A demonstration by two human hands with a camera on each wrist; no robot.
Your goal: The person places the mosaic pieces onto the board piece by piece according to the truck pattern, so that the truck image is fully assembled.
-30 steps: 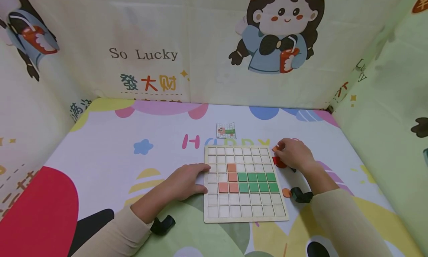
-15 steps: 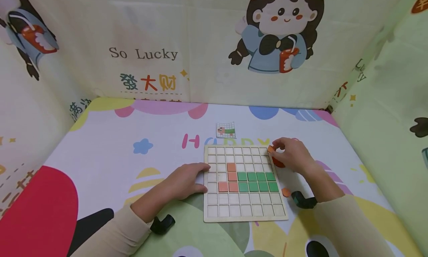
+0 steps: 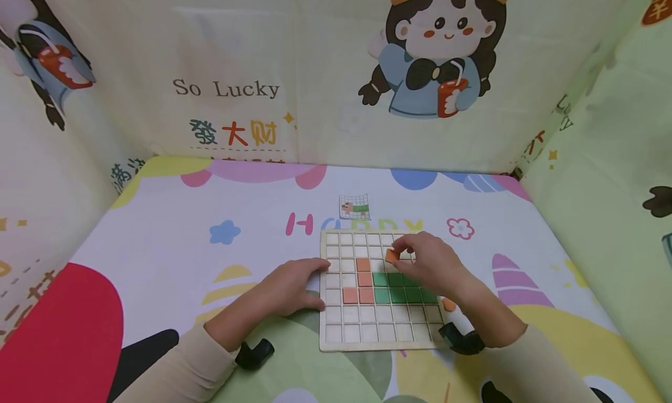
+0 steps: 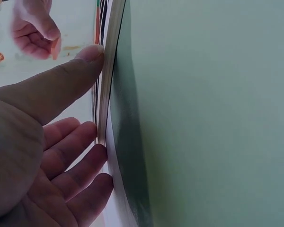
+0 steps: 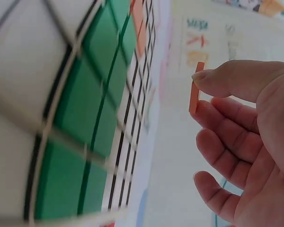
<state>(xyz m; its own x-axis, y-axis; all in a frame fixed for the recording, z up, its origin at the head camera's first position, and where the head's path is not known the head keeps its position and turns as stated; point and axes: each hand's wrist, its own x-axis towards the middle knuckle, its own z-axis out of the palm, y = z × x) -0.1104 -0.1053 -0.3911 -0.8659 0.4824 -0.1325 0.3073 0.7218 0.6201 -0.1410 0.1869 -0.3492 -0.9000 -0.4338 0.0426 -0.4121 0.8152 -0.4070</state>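
Observation:
My right hand (image 3: 433,266) pinches an orange square tile (image 3: 391,255) between thumb and fingertips, above the upper right part of a wooden grid board (image 3: 383,333). In the right wrist view the tile (image 5: 195,90) is edge-on, apart from the board. Several salmon tiles (image 3: 364,279) and two rows of green tiles (image 3: 381,296) lie in the board's cells; the right hand covers some green ones. Along the board's left edge, the thumb and fingertips of my left hand (image 3: 294,286) touch the rim, as the left wrist view also shows.
A small card (image 3: 354,207) printed with a coloured grid picture lies behind the board. An orange piece (image 3: 448,304) rests beside the board's right edge, partly by the right wrist. Printed cloth walls (image 3: 325,100) stand behind and at both sides of the table.
My right hand has picked up the orange tile from beside the board's right edge and carried it left over the grid. The left hand has stayed at the rim.

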